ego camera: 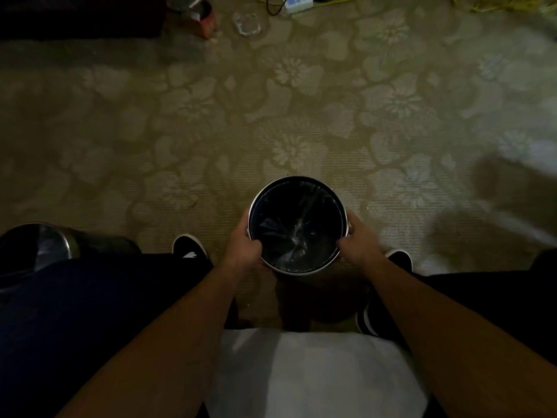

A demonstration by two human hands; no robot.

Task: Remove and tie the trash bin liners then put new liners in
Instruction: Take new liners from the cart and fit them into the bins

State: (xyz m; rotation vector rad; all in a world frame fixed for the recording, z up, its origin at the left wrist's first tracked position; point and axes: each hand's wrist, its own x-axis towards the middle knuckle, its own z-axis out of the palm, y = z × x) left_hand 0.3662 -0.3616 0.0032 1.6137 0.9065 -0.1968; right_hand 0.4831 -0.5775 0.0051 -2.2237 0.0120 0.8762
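Note:
A small round metal trash bin point(297, 180) stands upright on the carpet between my feet, seen from straight above. A black plastic liner point(294, 233) lines its inside, crumpled and shiny at the bottom. My left hand point(244, 247) grips the bin's left rim, thumb hooked over the edge and fingers down the outer wall. My right hand point(358, 242) grips the right rim the same way. I cannot tell whether the fingers pinch the liner too.
A second metal bin point(45, 245) lies at the left edge by my leg. On the floral carpet far ahead are an orange container point(203, 21), a clear glass object point(247, 24), a white power strip point(298, 3) and yellow cables point(494, 4).

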